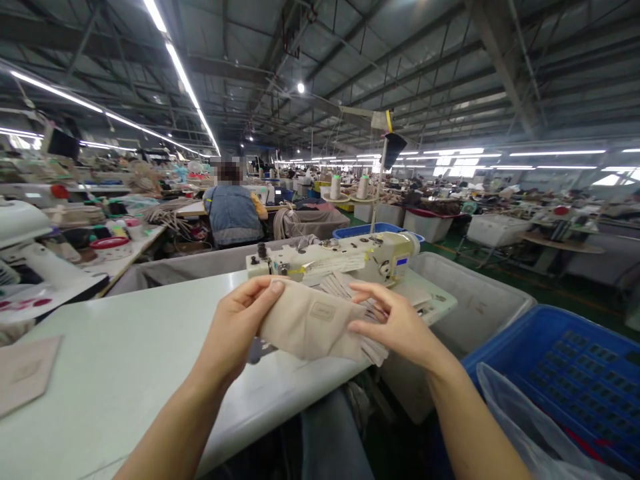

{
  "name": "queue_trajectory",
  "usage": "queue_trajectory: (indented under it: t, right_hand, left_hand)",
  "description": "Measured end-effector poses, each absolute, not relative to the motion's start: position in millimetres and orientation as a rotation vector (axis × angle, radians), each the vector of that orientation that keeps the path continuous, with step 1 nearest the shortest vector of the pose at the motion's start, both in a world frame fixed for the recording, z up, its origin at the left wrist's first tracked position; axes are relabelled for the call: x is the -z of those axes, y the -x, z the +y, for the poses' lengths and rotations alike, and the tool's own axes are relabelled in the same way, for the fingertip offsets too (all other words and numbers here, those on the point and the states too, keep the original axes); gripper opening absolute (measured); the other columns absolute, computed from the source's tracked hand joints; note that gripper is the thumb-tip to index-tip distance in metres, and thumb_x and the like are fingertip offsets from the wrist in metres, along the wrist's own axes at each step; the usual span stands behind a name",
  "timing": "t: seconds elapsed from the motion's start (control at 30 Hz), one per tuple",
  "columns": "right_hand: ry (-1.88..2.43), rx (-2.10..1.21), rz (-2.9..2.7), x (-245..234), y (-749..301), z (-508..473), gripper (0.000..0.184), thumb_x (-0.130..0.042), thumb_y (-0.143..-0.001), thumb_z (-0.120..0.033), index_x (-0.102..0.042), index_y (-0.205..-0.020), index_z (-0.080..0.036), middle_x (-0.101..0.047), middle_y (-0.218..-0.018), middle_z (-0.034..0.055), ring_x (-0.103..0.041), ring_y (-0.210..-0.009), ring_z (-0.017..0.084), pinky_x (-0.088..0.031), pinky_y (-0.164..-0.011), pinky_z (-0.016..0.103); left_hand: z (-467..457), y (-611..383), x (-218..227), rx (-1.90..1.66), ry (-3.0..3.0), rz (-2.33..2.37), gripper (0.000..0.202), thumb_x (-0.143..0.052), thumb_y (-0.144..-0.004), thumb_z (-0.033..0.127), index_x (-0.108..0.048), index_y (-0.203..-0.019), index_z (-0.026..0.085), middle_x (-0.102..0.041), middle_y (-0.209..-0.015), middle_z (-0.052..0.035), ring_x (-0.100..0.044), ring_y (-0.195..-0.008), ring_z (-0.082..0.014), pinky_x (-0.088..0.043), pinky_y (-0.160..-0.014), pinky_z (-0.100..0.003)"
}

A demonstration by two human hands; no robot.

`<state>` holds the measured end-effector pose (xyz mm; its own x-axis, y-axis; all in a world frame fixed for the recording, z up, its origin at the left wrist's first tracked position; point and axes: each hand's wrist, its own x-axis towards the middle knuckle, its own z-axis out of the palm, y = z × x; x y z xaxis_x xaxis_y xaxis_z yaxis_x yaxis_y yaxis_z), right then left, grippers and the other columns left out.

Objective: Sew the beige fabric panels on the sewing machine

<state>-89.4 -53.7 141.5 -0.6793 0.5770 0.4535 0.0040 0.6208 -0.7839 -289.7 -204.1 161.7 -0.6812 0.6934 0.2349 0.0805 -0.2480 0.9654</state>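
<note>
A beige fabric piece (310,327) with a small stitched patch (323,311) hangs up off the table in front of the sewing machine (335,257). My left hand (245,317) pinches its upper left corner between thumb and fingers. At the cloth's right edge, my right hand (395,320) has its thumb and fingers spread apart, the thumb tip close to or touching the fabric. Behind the piece, several pleated strips of similar cloth (374,350) lie by the machine, partly covered. Another beige piece with a patch (27,373) rests flat at the table's left.
The pale sewing table (150,360) spans the front. To the right stand a blue plastic basket (565,373) and a grey-white bin (475,300). Thread cones (335,187) stand behind the machine. Farther back sits a co-worker in a blue vest (233,217), facing away.
</note>
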Motion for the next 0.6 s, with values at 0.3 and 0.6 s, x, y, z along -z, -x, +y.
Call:
queue_trajectory:
  t: [0.3, 0.6]
  right_hand:
    - [0.614, -1.837, -1.470, -54, 127, -129, 0.034, -0.084, -0.066, -0.041, -0.073, -0.090, -0.020, -0.058, -0.065, -0.0039, -0.041, -0.052, 0.010, -0.030, -0.047, 0.022]
    - [0.662, -1.825, -1.331, -38, 133, -142, 0.046, -0.085, -0.065, -0.052, -0.069, -0.091, -0.017, -0.047, -0.059, -0.0075, -0.032, -0.048, 0.006, -0.025, -0.042, 0.020]
  left_hand:
    - [-273, 303, -118, -2.023, -0.681, 1.813, 0.043, -0.085, -0.062, 0.053, -0.076, -0.086, 0.019, -0.074, -0.085, -0.0043, -0.061, -0.072, -0.0173, -0.045, -0.058, -0.021]
    - [-302, 307, -70, -1.970, -0.543, 1.856, 0.046, -0.087, -0.058, 0.052, -0.076, -0.084, 0.015, -0.072, -0.082, -0.0046, -0.058, -0.074, -0.0163, -0.044, -0.066, -0.023]
